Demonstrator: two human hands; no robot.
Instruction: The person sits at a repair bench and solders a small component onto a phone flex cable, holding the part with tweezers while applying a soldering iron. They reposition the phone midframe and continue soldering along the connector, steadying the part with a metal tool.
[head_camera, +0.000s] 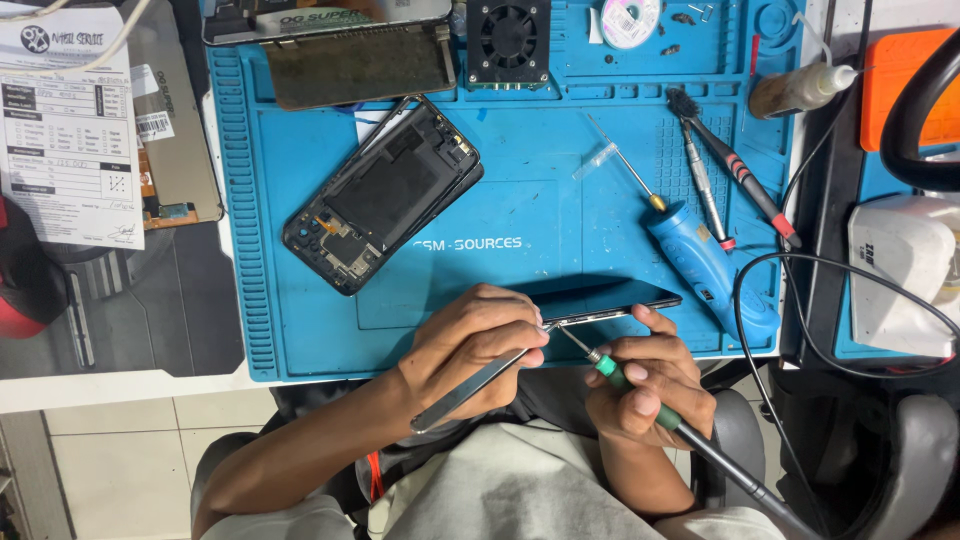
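1. The thin black slab-shaped phone (610, 298) is held edge-up at the near edge of the blue silicone work mat (520, 210), just above the front edge of the bench.
2. Open mat lies between it and the black opened phone frame (385, 195), which rests tilted, well apart to the left.
3. To the right, the blue-handled screwdriver (700, 250) lies near the phone's end; two slim tools rest just beyond.
4. The left hand (480, 345) has its grip closed on long metal tweezers (480, 380), whose tips touch the phone's lower edge.
5. The right hand (645, 385) has its grip closed around a green-collared black soldering iron (680, 430), its tip at that same edge and one finger touching the phone.
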